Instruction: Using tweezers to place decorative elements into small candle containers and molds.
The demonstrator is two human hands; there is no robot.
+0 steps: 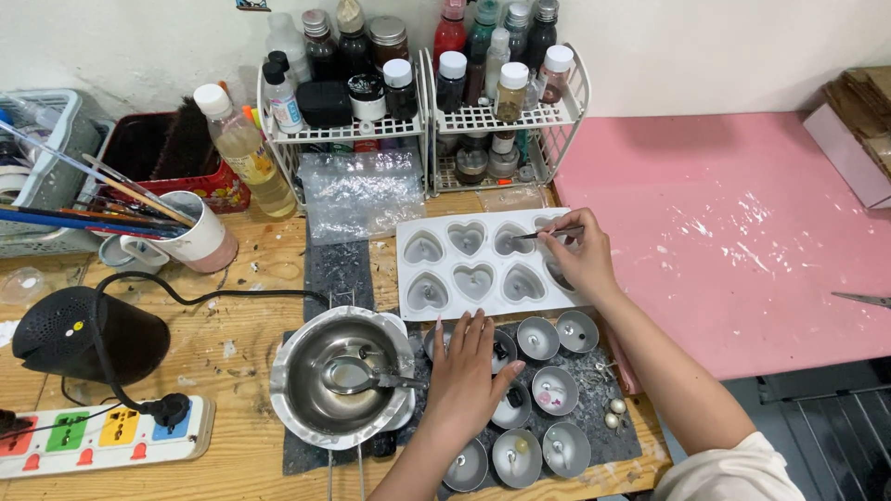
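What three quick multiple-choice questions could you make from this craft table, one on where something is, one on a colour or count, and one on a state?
1. Where does the left hand rest?
A. On the small round metal cups
B. On the power strip
C. Inside the mug

2. What shape are the cavities in the white mould?
A. Stars
B. Hearts
C. Circles

3. What is the right hand doing?
A. Lying flat and empty
B. Pinching a thin metal tool over the mould
C. Gripping a bottle

Answers:
1. A, the palm lies flat over the cluster of cups beside the steel pot.
2. B, every visible cavity is heart-shaped.
3. B, the fingertips close on the slim tool at the mould's far right corner.
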